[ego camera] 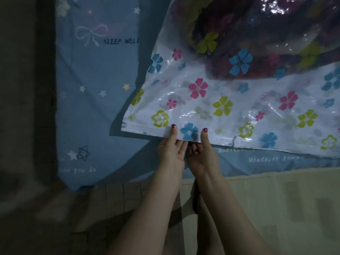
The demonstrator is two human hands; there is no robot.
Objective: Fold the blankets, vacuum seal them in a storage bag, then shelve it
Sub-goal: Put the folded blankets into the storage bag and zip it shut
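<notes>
You stand over a bed in a dim room.
A blue sheet (95, 74) with stars, a bow and "SLEEP WELL" covers it; tiled floor (117, 196) shows below.

Both forearms are bare, no sleeves showing; the left hand (172, 153) and right hand (201, 155) wear dark red nail polish.

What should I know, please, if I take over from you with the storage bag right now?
Left hand and right hand both pinch the near edge of the flowered storage bag, thumbs on top, side by side.
The bag lies on the blue bed sheet; the dark blankets are already inside.
Done: folding, loading.
Left: finish pressing the seal closed, vacuum, shelve.
</notes>
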